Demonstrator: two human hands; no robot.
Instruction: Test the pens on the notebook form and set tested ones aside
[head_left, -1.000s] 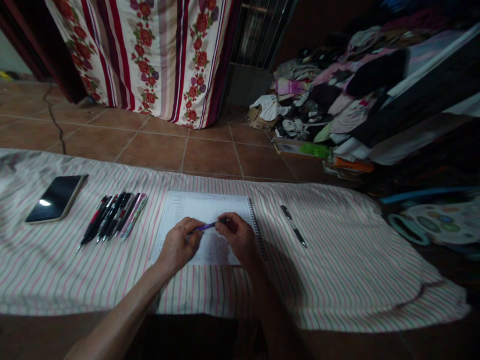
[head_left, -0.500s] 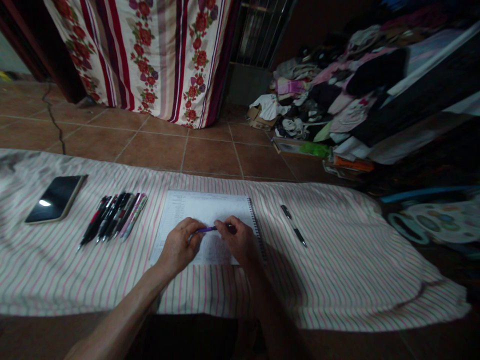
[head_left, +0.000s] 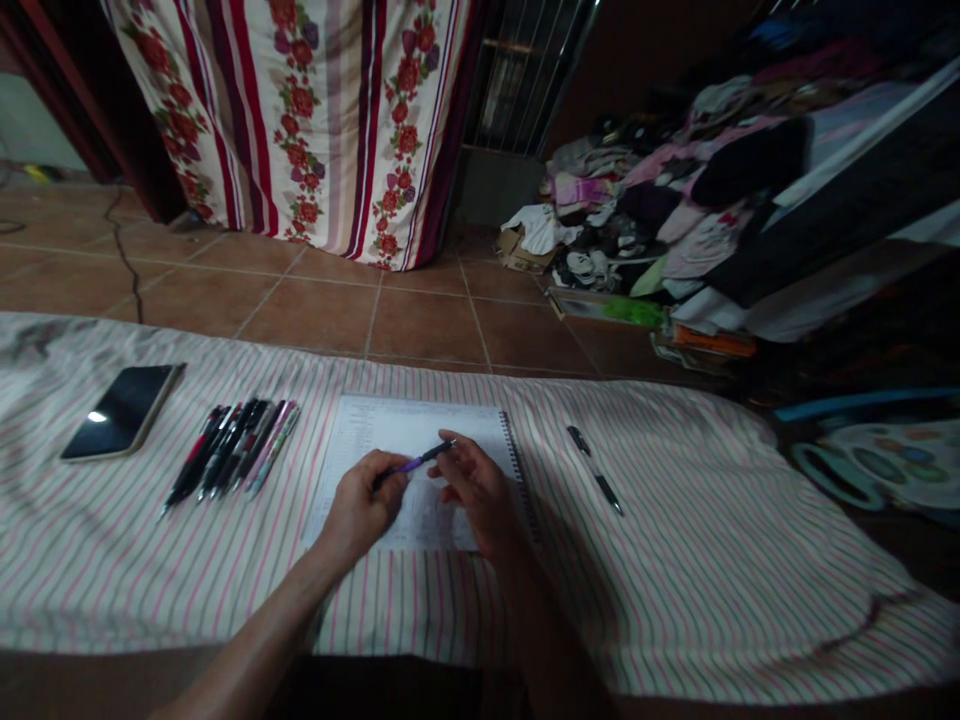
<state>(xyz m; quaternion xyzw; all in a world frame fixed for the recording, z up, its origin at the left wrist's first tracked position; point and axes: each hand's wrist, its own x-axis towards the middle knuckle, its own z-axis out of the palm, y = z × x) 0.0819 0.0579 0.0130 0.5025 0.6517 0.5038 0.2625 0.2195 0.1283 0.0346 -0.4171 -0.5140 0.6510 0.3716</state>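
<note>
My left hand (head_left: 360,512) is closed round the back end of a purple pen (head_left: 414,463), which points up and to the right over a spiral notebook (head_left: 390,432) with a written page. My right hand (head_left: 474,487) hovers beside the pen's dark tip with its fingers loosely apart, one fingertip near or touching the tip. Both hands rest over the lower half of the notebook, which lies on a pink-striped cloth (head_left: 675,540).
A row of several pens (head_left: 232,447) lies left of the notebook, and a dark phone (head_left: 124,411) further left. A single black pen (head_left: 595,468) lies to the right. Beyond the cloth are tiled floor, a floral curtain (head_left: 322,110) and a pile of clothes (head_left: 660,210).
My right hand has let go of the pen's tip and opened. The pen is now tilted upward, held by the left hand alone. The view shifted slightly downward.
</note>
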